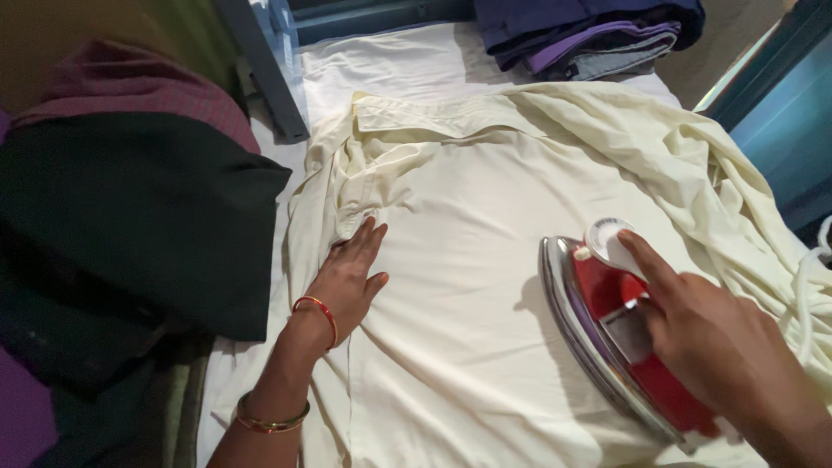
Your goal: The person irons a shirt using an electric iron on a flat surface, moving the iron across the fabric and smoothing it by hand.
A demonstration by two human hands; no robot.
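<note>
Cloth covers nearly everything here: a cream shirt (485,260) lies spread flat across a white-covered ironing surface (390,65), its collar toward the far edge and its loose folds bunched up along the right side. To the left sits a heap of dark clothes (130,234) — black on top, a maroon piece behind it — and at the far edge a folded stack of navy and purple garments (589,35).

On the right half of the shirt stands a red electric iron (620,338) with a shiny metal soleplate and a white dial on top. Its long axis runs diagonally, from the near right toward the far left, and its nose points up and left toward the middle of the shirt. A white cord (806,286) loops off at the right edge.

The right hand (719,347) comes in from the lower right and is wrapped around the iron's handle, with the forefinger stretched forward to the dial. The left hand (351,282) lies flat and unclenched on the shirt's left side, palm down, fingers together and pointing toward the collar, pressing the fabric beside a crease; it grips nothing. Thin red and gold bangles (316,308) ring that wrist and forearm. The iron sits well to the right of the left hand, with smooth fabric between them.
</note>
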